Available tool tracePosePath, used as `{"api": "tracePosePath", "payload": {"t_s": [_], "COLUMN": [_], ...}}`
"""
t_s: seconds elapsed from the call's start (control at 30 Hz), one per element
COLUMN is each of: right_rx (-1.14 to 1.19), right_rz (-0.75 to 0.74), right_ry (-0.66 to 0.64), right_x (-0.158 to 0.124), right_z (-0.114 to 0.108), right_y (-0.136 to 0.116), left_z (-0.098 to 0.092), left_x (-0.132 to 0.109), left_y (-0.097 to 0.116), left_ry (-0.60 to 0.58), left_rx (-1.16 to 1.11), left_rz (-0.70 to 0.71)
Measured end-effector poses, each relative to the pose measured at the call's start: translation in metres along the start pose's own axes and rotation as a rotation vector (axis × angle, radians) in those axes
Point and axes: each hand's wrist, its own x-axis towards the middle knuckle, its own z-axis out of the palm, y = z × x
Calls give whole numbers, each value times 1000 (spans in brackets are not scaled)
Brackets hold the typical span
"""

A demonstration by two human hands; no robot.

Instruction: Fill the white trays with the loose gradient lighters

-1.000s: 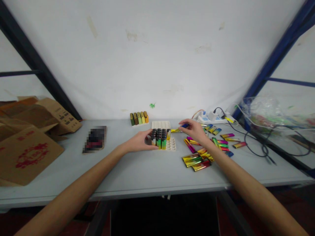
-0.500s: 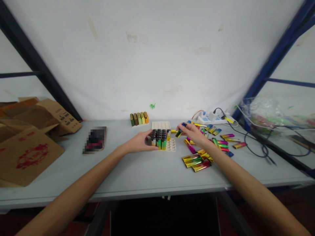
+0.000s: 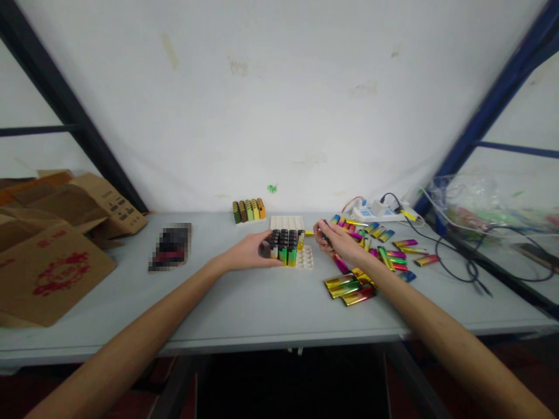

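My left hand [image 3: 248, 251] is closed around the left side of a white tray [image 3: 305, 258] with round holes, its thumb in front and its fingers behind. Several lighters [image 3: 283, 247] with black tops and green, yellow and pale bodies stand upright in the tray's left part. Holes at the tray's right side show no lighters. To the right of the tray, my right hand [image 3: 338, 238] is raised and closed on a dark-looking lighter [image 3: 326, 234], mostly hidden by the fingers. Loose shiny coloured lighters [image 3: 343, 285] lie under and beside that hand.
Behind the tray lies another white holed tray [image 3: 286, 222]. Lighters in a filled block [image 3: 248, 210] stand near the wall. A blurred-out dark object [image 3: 171, 247] and cardboard boxes [image 3: 65, 262] are at left. A power strip [image 3: 379, 210] and black cable [image 3: 456, 273] lie at right.
My right hand has turned and its fingers have closed further round the lighter, which shows less now. My left hand stays at the tray. The view has shifted slightly.
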Motion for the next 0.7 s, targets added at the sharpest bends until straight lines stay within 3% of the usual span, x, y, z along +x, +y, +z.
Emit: {"api": "tracePosePath", "payload": {"t_s": [0.2, 0.4, 0.7], "right_rx": [77, -24, 88], "right_rz": [32, 81, 44], "right_ry": [-16, 159, 221], "right_x": [1, 3, 3], "right_z": [3, 7, 0], "right_y": [3, -2, -7], "left_z": [-1, -1, -2], "left_x": [-1, -1, 0], "left_y": [3, 3, 3], "left_ry": [6, 19, 2], "left_rx": [-3, 6, 31], "left_rz": [3, 35, -2]}}
